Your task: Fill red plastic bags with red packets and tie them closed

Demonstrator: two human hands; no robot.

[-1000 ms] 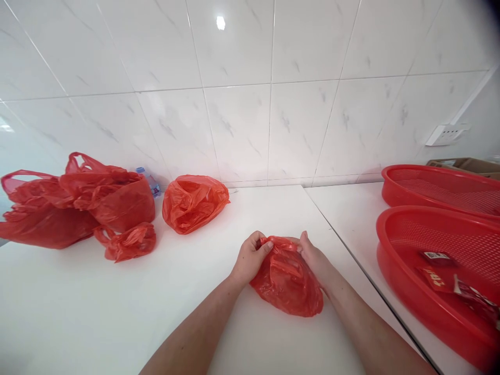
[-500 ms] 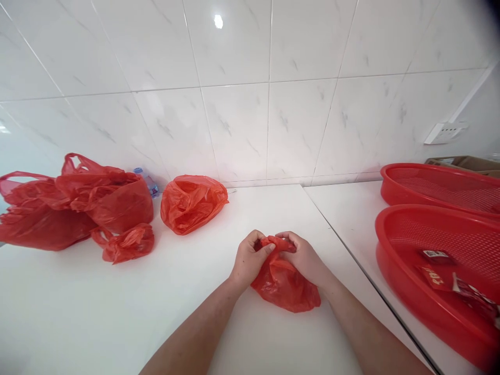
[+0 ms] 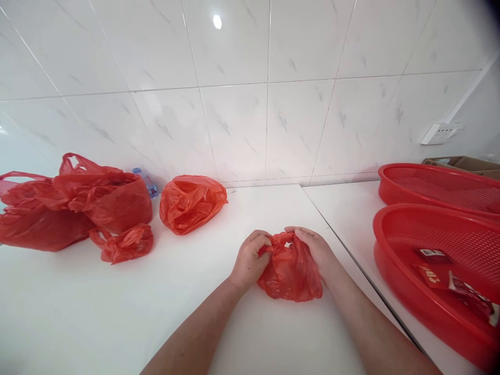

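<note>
A small red plastic bag [image 3: 291, 273] rests on the white table between my two hands. At its upper left edge, my left hand [image 3: 252, 260] pinches the gathered plastic, thumb against curled fingers. My right hand [image 3: 314, 247] lies along the bag's upper right side with its fingers fairly straight, the fingertips at the top rim; its thumb is hidden behind the plastic. A small gap shows in the bag's top between the hands. What the bag holds, if anything, cannot be made out.
Full red bags [image 3: 113, 200] stand at the left, with a small tied bag [image 3: 128, 244] in front and a bottle [image 3: 146, 182] behind. An opened red bag [image 3: 191, 203] sits near the tiled wall. Red baskets [image 3: 390, 224] stand on the right, the nearer one holding packets [image 3: 433, 276].
My right hand has moved right and straightened its fingers along the bag's side. The bag's top is spread wider, and a gap has appeared in it. My left hand keeps its pinch.
</note>
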